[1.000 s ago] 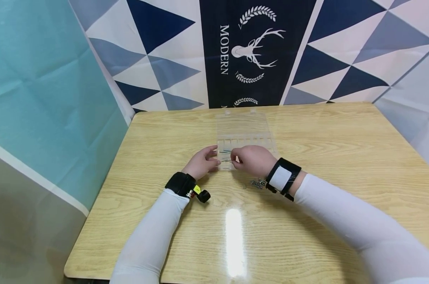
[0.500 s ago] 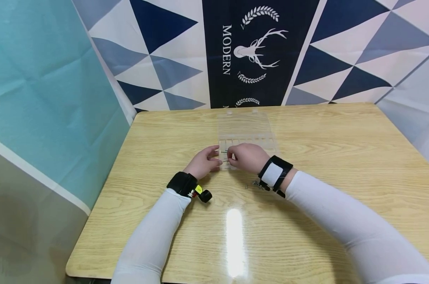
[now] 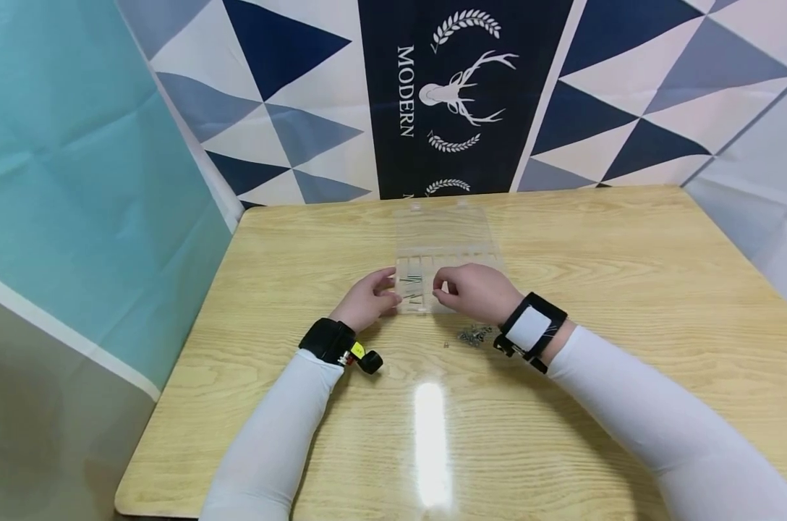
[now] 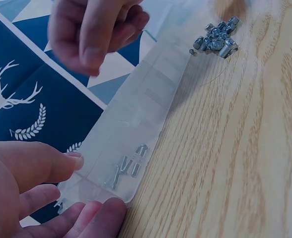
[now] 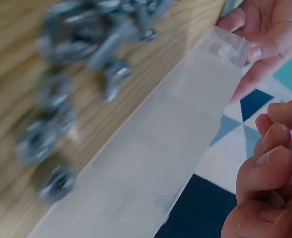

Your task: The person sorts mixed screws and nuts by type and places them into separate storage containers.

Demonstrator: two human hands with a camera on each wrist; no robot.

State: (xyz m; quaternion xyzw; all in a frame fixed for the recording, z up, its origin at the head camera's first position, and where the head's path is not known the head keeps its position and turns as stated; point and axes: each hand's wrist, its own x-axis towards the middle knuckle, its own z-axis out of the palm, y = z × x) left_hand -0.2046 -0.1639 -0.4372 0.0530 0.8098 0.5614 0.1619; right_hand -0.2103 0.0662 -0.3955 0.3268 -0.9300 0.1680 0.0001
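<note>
A clear plastic compartment box [image 3: 428,289] lies on the table with its lid folded back. My left hand [image 3: 361,300] grips the box's left end between thumb and fingers. Several silver screws [image 4: 127,166] lie inside near that end. Above the box's middle hovers my right hand [image 3: 477,293], fingers loosely curled, a gap between thumb and index finger. Nothing shows between those fingers [image 5: 270,163] in the right wrist view. A small pile of bolts and nuts [image 3: 474,335] sits on the table in front of the box, below the right hand.
One small metal piece [image 3: 446,345] lies left of the pile. The transparent lid [image 3: 442,226] reaches toward the table's back edge, where a patterned cloth [image 3: 452,94] hangs. Wood tabletop [image 3: 367,434] extends in front of the box.
My right hand first shifted left over the screws in the box, then drew back right, uncovering them and the pile. My left hand stays at the box's end.
</note>
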